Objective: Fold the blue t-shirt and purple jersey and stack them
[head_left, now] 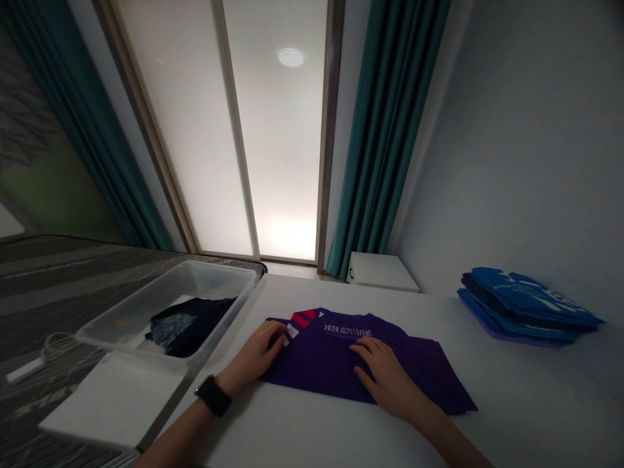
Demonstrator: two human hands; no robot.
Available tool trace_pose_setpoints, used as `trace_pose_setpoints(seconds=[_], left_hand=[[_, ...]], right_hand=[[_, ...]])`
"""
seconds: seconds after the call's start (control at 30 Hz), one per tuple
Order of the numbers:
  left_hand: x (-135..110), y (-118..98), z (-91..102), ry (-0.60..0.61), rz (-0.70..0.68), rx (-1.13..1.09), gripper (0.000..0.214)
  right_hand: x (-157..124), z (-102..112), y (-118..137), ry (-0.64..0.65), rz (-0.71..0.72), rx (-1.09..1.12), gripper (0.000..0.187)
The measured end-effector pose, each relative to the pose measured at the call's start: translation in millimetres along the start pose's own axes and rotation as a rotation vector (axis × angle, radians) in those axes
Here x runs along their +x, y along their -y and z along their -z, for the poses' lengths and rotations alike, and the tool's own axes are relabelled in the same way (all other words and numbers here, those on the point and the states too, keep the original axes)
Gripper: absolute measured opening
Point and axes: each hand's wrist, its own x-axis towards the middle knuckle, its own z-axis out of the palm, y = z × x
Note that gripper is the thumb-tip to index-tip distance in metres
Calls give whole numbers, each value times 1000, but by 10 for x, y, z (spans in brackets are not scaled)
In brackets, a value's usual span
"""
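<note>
A purple T-shirt [322, 361] with white "2024" lettering lies partly folded on the white table [273, 429]. Red and white stripes mark its left end, and a darker part sticks out at the right. My left hand [260, 348], below a black watch [213, 395], rests on the shirt's left end by the stripes. Its fingers are slightly bent, with the thumb apart from them. My right hand [383, 377] lies on the middle of the shirt just under the lettering, its fingers spread.
A stack of folded blue and purple shirts [529, 302] sits at the table's right. To the left, a translucent plastic bin [214, 276] holds dark clothing [195, 325]. Beside it are a bed [63, 273] and a white power strip [25, 370]. A white cabinet [383, 270] stands behind the table.
</note>
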Motion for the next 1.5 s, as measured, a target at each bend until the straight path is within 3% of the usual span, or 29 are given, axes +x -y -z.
trace_pose_setpoints(seconds=[0.2,0.37,0.53,0.77,0.97,1.27,1.4,1.5], left_hand=[[-250,33,180,-10,117,-46,21],[-395,91,258,20,240,-155,21],[-505,134,261,19,256,-241,19],[-566,52,271,42,219,-68,20],[-574,38,277,84,130,44,14],[-572,100,216,69,147,77,5],[-569,105,227,78,177,58,8],[-541,104,233,34,169,122,12]], right_hand=[[552,-150,521,-80,305,152,33],[952,-363,899,-98,441,236,33],[1148,-483,1092,-34,514,176,28],[1234,-429,1146,71,492,38,12],[1305,-423,1105,108,494,-45,22],[1398,-434,1099,67,411,-137,11],[1359,-432,1066,-3,396,-136,18],[1290,-324,901,-70,346,-102,28]])
